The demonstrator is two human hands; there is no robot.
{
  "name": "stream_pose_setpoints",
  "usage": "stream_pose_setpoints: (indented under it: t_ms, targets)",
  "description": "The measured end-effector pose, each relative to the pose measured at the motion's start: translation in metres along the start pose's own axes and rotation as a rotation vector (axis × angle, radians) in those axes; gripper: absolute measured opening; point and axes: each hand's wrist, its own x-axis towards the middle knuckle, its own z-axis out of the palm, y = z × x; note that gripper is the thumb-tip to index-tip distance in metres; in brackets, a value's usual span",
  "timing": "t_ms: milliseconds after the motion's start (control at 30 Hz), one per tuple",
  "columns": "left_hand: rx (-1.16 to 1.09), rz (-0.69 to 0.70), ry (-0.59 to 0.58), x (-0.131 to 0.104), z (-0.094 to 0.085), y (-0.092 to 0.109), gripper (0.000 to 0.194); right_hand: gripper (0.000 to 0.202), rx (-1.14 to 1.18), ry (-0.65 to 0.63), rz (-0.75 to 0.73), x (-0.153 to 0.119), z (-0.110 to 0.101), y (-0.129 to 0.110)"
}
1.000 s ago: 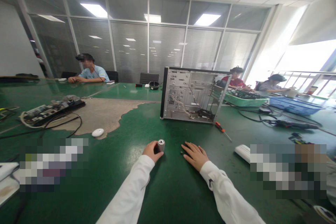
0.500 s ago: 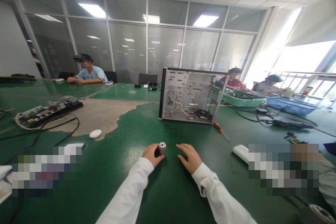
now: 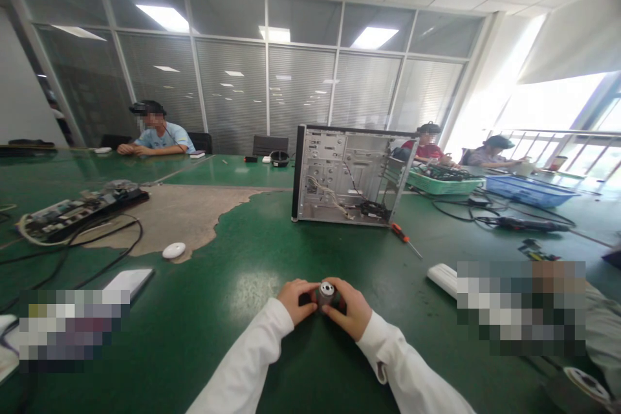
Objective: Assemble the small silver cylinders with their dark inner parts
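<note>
A small grey metal cylinder (image 3: pixel 326 297) stands upright between my hands, its pale round top marked with dark holes. From its right side, my right hand (image 3: pixel 352 310) closes thumb and fingers around it. My left hand (image 3: pixel 295 301) is curved at the left side, with thumb and fingertips at the cylinder's edge, and a dark gap shows between that thumb and forefinger. The cylinder's lower end is partly hidden, so I cannot tell whether it rests on the green table (image 3: pixel 262 259).
An open computer case (image 3: pixel 349 174) stands ahead, with an orange-handled screwdriver (image 3: pixel 406 239) beside it. Left are a white oval object (image 3: pixel 173 250), cables and a circuit assembly (image 3: pixel 82 210). Green basket (image 3: pixel 446 184) and blue basket (image 3: pixel 531 193) sit right. Several people sit around.
The cylinder has moved right and slightly nearer in my left hand. My right hand, empty and apart before, has come in and closed around it. The view has shifted slightly.
</note>
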Motion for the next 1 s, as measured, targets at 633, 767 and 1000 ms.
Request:
stream_pose_setpoints:
  t_ms: [633,767,1000]
  targets:
    - [-0.093,-0.120,0.121,0.001,0.001,0.001,0.031,0.053,-0.886,0.737,0.631,-0.090,-0.110,0.136]
    - [-0.083,-0.122,0.116,0.001,0.000,0.002,0.030,0.044,-0.772,0.489,0.172,-0.058,-0.068,0.089]
    - [-0.079,-0.131,0.117,0.001,0.000,0.002,0.030,0.037,-0.480,-0.034,-0.201,0.005,0.005,0.036]
